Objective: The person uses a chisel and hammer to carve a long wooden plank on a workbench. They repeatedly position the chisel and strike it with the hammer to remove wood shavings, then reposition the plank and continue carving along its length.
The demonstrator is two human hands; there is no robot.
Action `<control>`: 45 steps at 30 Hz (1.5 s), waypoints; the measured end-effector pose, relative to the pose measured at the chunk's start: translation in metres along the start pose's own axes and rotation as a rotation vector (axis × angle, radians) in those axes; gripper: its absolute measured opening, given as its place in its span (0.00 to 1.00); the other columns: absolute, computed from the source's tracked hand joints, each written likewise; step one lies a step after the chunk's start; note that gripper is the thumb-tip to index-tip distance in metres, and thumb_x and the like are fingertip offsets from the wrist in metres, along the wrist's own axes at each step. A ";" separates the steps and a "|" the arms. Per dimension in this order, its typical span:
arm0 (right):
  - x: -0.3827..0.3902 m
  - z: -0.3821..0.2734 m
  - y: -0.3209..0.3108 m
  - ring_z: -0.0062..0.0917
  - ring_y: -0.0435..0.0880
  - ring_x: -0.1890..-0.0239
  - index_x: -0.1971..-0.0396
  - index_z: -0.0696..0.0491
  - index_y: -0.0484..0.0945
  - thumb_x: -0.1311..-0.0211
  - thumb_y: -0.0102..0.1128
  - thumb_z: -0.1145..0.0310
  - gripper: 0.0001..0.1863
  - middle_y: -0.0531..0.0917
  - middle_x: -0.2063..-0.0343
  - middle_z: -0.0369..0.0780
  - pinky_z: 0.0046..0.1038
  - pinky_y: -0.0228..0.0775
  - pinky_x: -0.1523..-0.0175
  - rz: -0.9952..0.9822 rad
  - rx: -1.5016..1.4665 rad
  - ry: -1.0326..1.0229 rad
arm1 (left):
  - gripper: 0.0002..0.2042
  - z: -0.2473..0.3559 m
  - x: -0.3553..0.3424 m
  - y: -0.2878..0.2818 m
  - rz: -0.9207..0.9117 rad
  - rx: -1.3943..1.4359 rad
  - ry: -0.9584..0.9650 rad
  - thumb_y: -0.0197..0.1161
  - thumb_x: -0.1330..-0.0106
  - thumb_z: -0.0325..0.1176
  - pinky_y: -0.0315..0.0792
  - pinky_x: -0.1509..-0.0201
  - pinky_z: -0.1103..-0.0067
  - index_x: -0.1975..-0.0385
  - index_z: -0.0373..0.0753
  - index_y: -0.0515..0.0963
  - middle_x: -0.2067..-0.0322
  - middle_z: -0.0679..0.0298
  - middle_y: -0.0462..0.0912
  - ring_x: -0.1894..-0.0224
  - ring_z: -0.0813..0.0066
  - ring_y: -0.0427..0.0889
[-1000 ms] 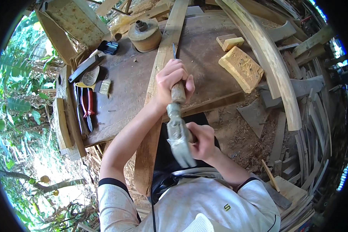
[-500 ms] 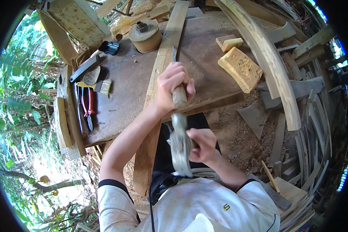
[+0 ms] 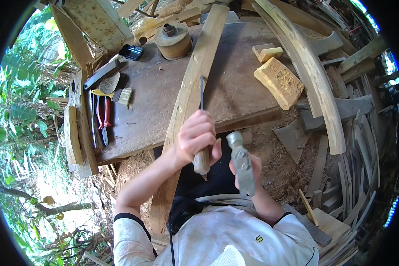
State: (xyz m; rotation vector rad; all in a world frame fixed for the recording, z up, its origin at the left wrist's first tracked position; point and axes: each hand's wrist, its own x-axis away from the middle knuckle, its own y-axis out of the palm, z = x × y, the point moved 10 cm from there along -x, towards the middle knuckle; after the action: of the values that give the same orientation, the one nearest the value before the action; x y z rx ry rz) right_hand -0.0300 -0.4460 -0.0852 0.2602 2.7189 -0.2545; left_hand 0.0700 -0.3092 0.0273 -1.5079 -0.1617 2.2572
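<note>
My left hand [image 3: 195,137] is wrapped round the wooden handle of a long chisel [image 3: 201,95], whose narrow blade lies over a long pale board [image 3: 197,51], its tip at the board near the middle of the bench. The board runs from the far side toward my lap. My right hand [image 3: 255,170] grips a metal-headed hammer [image 3: 240,157], held just right of the chisel handle's butt; the hammer's head hides part of those fingers.
The wooden bench [image 3: 146,111] holds pliers [image 3: 105,115], a paintbrush [image 3: 124,95], a black plastic piece [image 3: 131,52], a round wooden block with a bolt [image 3: 172,44] and yellowish blocks [image 3: 279,82]. A curved timber [image 3: 319,88] and scrap strips lie right; foliage borders the left.
My left hand and the chisel have moved down toward my body, the blade tip now lower on the board. The hammer has swung up and rightward, away from the handle's butt.
</note>
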 end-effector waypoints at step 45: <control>-0.020 0.002 0.063 0.12 0.70 0.84 0.51 0.57 0.73 0.21 0.51 0.66 0.10 0.86 0.48 0.58 0.17 0.61 0.79 -0.230 -0.435 0.317 | 0.19 -0.149 -0.119 -0.088 0.508 -0.186 -0.529 0.68 0.25 0.45 0.62 0.75 0.76 0.72 0.39 0.73 0.82 0.70 0.71 0.78 0.81 0.68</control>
State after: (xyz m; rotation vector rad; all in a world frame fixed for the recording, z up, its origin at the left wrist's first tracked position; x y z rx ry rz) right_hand 0.0025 -0.3888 -0.0879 -0.1499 3.0239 0.3455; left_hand 0.2677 -0.2978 0.0968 -1.0787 -0.1564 3.0969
